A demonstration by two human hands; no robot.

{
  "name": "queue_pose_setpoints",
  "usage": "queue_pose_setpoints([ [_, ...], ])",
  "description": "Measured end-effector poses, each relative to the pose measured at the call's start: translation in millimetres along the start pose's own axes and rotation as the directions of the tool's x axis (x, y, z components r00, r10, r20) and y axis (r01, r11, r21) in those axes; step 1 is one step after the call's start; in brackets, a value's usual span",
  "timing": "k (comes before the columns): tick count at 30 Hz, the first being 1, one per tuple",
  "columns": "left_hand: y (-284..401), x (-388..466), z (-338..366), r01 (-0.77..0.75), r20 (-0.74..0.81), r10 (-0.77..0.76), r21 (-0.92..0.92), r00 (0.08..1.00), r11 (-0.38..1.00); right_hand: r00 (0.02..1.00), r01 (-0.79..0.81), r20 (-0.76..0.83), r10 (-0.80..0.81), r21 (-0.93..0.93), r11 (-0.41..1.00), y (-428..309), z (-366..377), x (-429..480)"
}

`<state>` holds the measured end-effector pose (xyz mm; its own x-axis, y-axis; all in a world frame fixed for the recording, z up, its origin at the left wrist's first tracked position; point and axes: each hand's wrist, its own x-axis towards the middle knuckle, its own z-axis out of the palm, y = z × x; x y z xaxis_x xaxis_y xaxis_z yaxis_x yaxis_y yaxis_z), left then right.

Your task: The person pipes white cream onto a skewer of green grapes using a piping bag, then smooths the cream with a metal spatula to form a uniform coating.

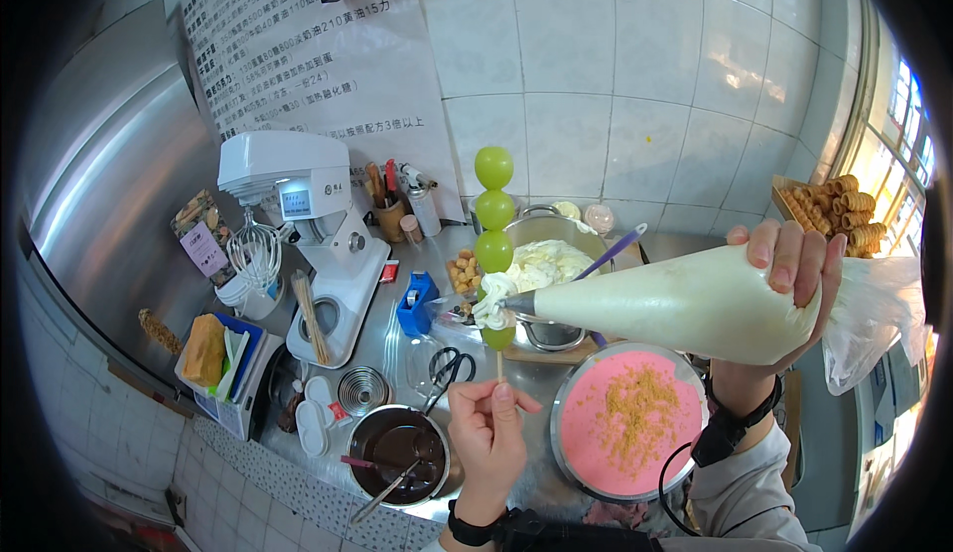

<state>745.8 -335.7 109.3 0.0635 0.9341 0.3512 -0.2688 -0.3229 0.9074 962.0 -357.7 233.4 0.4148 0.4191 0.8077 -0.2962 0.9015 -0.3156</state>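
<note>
Upright in my left hand (491, 422) is the wooden stick of a skewer of green grapes (494, 210), pinched between thumb and fingers. My right hand (793, 276) grips the wide end of a full piping bag (663, 302), which lies almost level. Its metal nozzle (520, 302) touches white cream (494, 301) on the lower grapes, partly covering them. The bag's loose plastic end hangs to the right of my hand. Behind the skewer and bag, a metal pot of whipped cream (547, 261) holds a purple-handled spatula (614, 250).
A pink round (584, 418) with yellow crumbs lies below the bag. A pot of dark chocolate (398, 455) stands left of my left hand, near the counter's front edge. Black-handled scissors (450, 369), a blue tape dispenser (418, 303) and a white stand mixer (327, 202) are further left.
</note>
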Motion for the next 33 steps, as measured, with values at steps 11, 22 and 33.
queue_pose_setpoints([
  [11,-1,-1,-4,0.0,-0.01,0.0,-0.019,1.0,1.0,1.0,0.022,-0.01,-0.022,0.002,1.0,-2,4,-12],
  [22,3,-4,-3,0.01,-0.024,-0.01,0.029,1.0,1.0,0.999,0.026,0.028,-0.026,-0.015,1.0,1,1,-4],
  [33,3,-5,-4,0.019,-0.03,-0.017,0.066,0.999,0.998,0.999,0.027,0.025,-0.027,0.015,1.0,2,0,2],
])
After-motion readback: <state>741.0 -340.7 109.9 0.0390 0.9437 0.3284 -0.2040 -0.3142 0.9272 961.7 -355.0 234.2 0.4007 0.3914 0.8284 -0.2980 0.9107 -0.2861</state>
